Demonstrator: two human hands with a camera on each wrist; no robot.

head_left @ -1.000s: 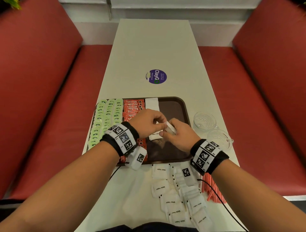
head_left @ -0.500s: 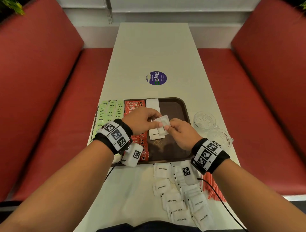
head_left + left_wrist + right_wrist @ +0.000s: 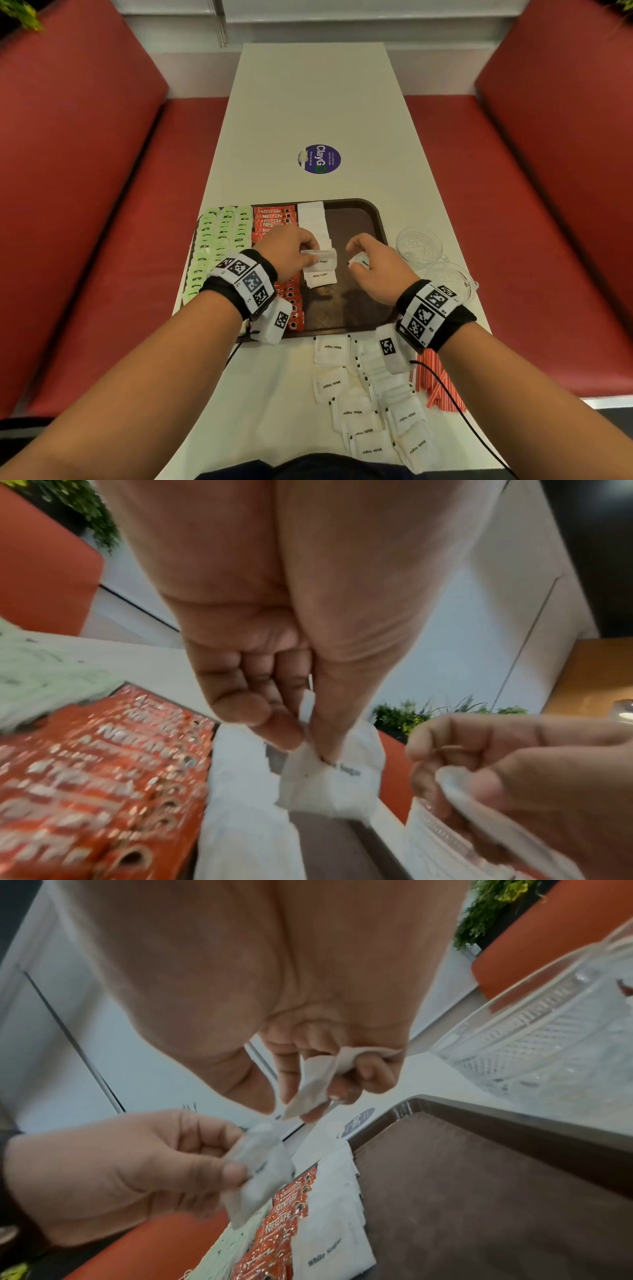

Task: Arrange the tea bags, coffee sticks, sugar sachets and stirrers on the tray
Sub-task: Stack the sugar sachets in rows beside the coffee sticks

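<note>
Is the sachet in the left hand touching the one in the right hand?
Apart. The head view shows bare tray between the left hand's sachet and the right hand's sachet.

One tray [image 3: 371,209], two glass bowls [image 3: 419,244], perhaps a dozen loose sugar sachets [image 3: 332,349]

Both forearms reaching forward from the near edge, bare, each with a black band carrying printed square markers at the wrist. Left hand [image 3: 291,248] palm down, thumb and forefinger pinching a white sachet [image 3: 322,259], remaining fingers curled under. Right hand [image 3: 375,262] just beside it and apart from it, knuckles up, fingers curled round a second sachet [image 3: 360,261], seemingly clamped between forefinger and middle finger in the blurred right wrist view.
</note>
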